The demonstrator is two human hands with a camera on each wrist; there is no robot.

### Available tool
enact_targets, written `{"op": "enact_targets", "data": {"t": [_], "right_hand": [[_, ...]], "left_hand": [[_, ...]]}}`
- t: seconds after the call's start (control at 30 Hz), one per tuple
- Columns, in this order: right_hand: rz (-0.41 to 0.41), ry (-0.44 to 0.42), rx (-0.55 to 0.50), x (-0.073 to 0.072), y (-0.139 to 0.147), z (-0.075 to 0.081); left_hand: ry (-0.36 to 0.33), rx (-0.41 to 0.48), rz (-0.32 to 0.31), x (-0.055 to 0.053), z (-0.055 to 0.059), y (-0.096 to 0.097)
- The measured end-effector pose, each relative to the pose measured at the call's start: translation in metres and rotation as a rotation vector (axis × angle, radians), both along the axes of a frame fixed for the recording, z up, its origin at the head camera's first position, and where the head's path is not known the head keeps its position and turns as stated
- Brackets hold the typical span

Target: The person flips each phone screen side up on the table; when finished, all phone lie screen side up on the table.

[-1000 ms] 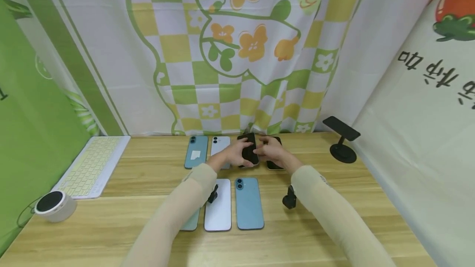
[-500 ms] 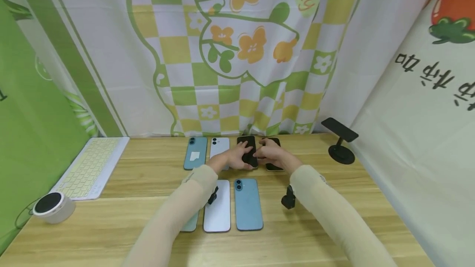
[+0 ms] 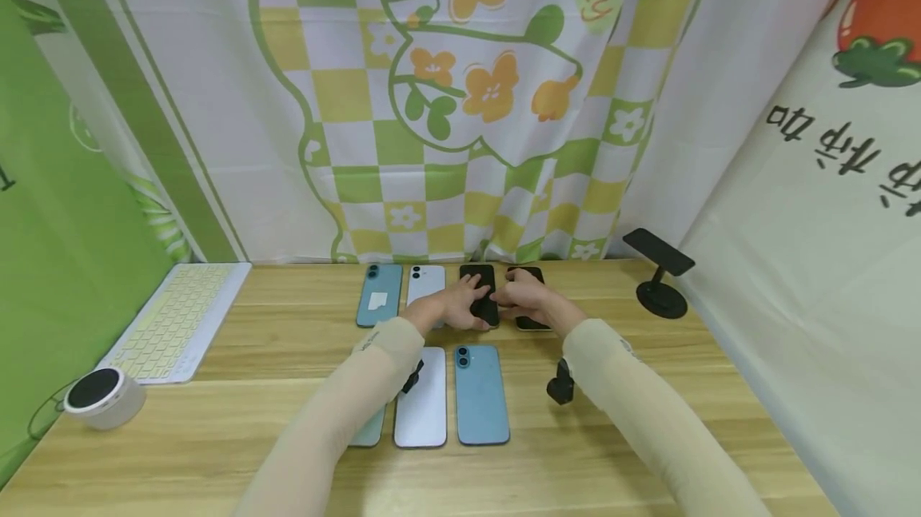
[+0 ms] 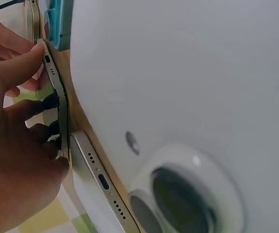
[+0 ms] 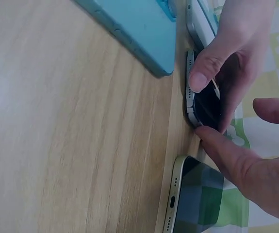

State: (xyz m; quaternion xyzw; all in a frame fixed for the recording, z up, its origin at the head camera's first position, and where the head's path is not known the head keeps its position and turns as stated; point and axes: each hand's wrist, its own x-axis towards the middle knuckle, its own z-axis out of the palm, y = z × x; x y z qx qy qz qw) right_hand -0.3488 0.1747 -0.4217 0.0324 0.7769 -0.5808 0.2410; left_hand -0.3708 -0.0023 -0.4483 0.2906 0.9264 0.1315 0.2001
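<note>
My left hand (image 3: 456,305) lies over a face-up black-screened smartphone (image 3: 478,271) in the back row. Its thumb is at the bottom edge and the other fingers reach across the screen, holding the phone. My right hand (image 3: 528,299) is beside it; in the right wrist view one outstretched finger touches the corner of the smartphone (image 5: 208,110), the thumb apart. Another face-up smartphone (image 3: 534,324) lies under the right hand, partly covered by it. To the left lie a white phone (image 3: 428,280) and a blue phone with a white label (image 3: 386,282), both back up.
A front row has a blue phone (image 3: 484,409), a white phone (image 3: 422,421) and a pale green phone (image 3: 369,431), partly behind the left sleeve. A keyboard (image 3: 173,317) and round white speaker (image 3: 115,405) stand left, a black stand (image 3: 659,293) right. A patterned curtain (image 3: 403,173) hangs behind.
The smartphone under my left hand has gone from slightly tilted to flat, in line with the back row. My left fingers have spread over its screen; the right hand has barely moved.
</note>
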Motion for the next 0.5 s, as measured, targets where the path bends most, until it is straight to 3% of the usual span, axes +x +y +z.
{"op": "enact_targets", "data": {"t": [0.2, 0.4, 0.5], "right_hand": [[0.018, 0.035, 0.028, 0.0, -0.001, 0.008], [0.035, 0.138, 0.04, -0.001, -0.005, 0.011], [0.065, 0.216, 0.107, 0.002, -0.011, 0.006]], "left_hand": [[0.015, -0.019, -0.004, -0.003, 0.005, -0.005], [0.026, -0.014, -0.022, -0.009, 0.016, -0.021], [0.051, -0.028, -0.024, -0.012, 0.018, -0.033]]}}
